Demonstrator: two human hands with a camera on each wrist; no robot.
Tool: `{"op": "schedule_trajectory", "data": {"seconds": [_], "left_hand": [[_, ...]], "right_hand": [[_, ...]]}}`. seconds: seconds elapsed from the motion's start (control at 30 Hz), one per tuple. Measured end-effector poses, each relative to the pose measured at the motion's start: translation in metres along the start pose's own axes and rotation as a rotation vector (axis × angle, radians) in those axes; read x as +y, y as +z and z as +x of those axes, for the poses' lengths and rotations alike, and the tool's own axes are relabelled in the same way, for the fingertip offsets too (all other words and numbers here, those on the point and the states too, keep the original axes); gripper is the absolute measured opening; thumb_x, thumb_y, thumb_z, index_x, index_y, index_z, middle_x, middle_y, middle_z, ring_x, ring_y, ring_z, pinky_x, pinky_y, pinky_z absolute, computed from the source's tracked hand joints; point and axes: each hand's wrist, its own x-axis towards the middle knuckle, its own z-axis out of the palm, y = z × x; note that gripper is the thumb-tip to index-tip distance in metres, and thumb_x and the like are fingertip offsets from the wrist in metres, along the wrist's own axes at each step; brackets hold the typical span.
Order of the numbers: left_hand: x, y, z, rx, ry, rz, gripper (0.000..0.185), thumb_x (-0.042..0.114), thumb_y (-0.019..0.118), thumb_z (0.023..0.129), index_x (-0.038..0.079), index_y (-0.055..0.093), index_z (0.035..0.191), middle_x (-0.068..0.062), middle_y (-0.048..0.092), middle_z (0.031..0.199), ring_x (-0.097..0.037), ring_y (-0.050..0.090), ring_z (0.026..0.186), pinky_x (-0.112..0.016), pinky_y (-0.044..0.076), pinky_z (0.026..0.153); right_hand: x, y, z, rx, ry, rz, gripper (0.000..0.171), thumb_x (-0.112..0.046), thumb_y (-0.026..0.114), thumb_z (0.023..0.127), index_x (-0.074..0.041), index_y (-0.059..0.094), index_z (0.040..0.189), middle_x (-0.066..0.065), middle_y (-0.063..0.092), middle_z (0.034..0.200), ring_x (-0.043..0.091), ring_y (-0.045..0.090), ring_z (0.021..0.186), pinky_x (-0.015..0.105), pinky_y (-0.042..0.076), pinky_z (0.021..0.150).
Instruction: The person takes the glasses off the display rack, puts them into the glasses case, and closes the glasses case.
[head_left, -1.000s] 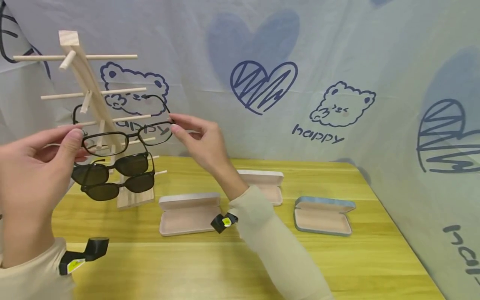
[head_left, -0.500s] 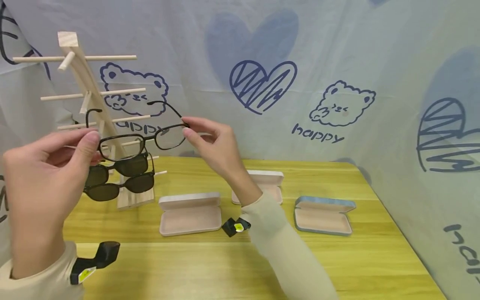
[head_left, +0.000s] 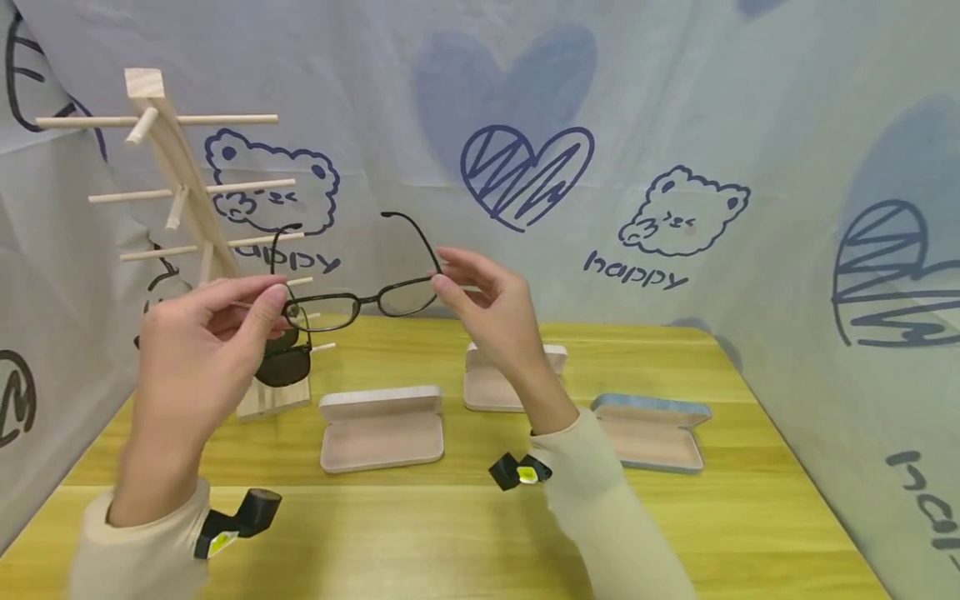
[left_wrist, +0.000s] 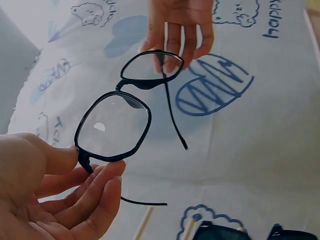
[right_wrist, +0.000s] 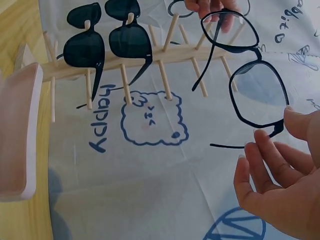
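A pair of clear-lens glasses with a black frame (head_left: 360, 304) hangs in the air between my two hands, temples unfolded and pointing away from me. My left hand (head_left: 273, 293) pinches the frame's left end between thumb and forefinger (left_wrist: 82, 160). At the other end my right hand (head_left: 438, 275) pinches the hinge (right_wrist: 275, 130). The glasses (left_wrist: 114, 125) are to the right of the wooden display rack (head_left: 176, 167) and do not touch it. Dark sunglasses (right_wrist: 107, 40) hang on the rack's lower pegs, partly hidden behind my left hand in the head view.
Three open glasses cases lie on the yellow wooden table (head_left: 450, 533): a beige one (head_left: 381, 429) in the middle, a second beige one (head_left: 491, 387) behind my right wrist, and a blue one (head_left: 648, 433) to the right. A printed cloth backdrop surrounds the table.
Both hands have carried the clear glasses to the right, off the rack's pegs and out over the table. The grip on both ends is unchanged.
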Motion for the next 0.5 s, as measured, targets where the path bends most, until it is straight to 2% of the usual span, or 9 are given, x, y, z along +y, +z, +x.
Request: {"op": "schedule_trajectory", "data": {"seconds": [0.13, 0.23, 0.43, 0.5], "left_hand": [[-0.004, 0.016, -0.004, -0.051, 0.081, 0.009, 0.021, 0.010, 0.068, 0.100, -0.001, 0.077, 0.116, -0.019, 0.077, 0.094, 0.023, 0.059, 0.072, 0.001, 0.049, 0.069], [-0.008, 0.028, -0.008, -0.091, 0.121, 0.013, 0.022, 0.011, 0.067, 0.101, -0.001, 0.076, 0.116, -0.017, 0.077, 0.092, 0.021, 0.059, 0.072, 0.001, 0.047, 0.066], [-0.015, 0.045, -0.013, -0.159, 0.118, 0.028, 0.022, 0.016, 0.067, 0.101, 0.003, 0.077, 0.117, -0.011, 0.078, 0.089, -0.017, 0.075, 0.074, -0.002, 0.046, 0.066], [-0.018, 0.050, -0.015, -0.179, 0.108, 0.021, 0.023, 0.016, 0.067, 0.102, 0.003, 0.077, 0.118, -0.011, 0.078, 0.092, -0.025, 0.076, 0.077, -0.001, 0.047, 0.069]], "right_hand": [[0.006, -0.012, -0.009, 0.009, 0.036, -0.014, 0.044, -0.012, 0.068, 0.100, -0.006, 0.061, 0.143, 0.017, 0.070, 0.122, 0.026, 0.068, 0.117, 0.037, 0.058, 0.103], [0.011, -0.020, -0.015, 0.010, 0.066, -0.032, 0.045, -0.012, 0.068, 0.100, -0.005, 0.060, 0.143, 0.018, 0.069, 0.121, 0.026, 0.067, 0.118, 0.037, 0.057, 0.104], [0.020, -0.032, -0.025, 0.021, 0.122, -0.057, 0.045, -0.015, 0.068, 0.100, -0.006, 0.060, 0.143, 0.019, 0.068, 0.123, 0.026, 0.065, 0.118, 0.042, 0.055, 0.108], [0.023, -0.035, -0.028, 0.028, 0.139, -0.059, 0.044, -0.016, 0.068, 0.100, -0.007, 0.061, 0.143, 0.019, 0.067, 0.122, 0.026, 0.065, 0.118, 0.043, 0.055, 0.108]]}}
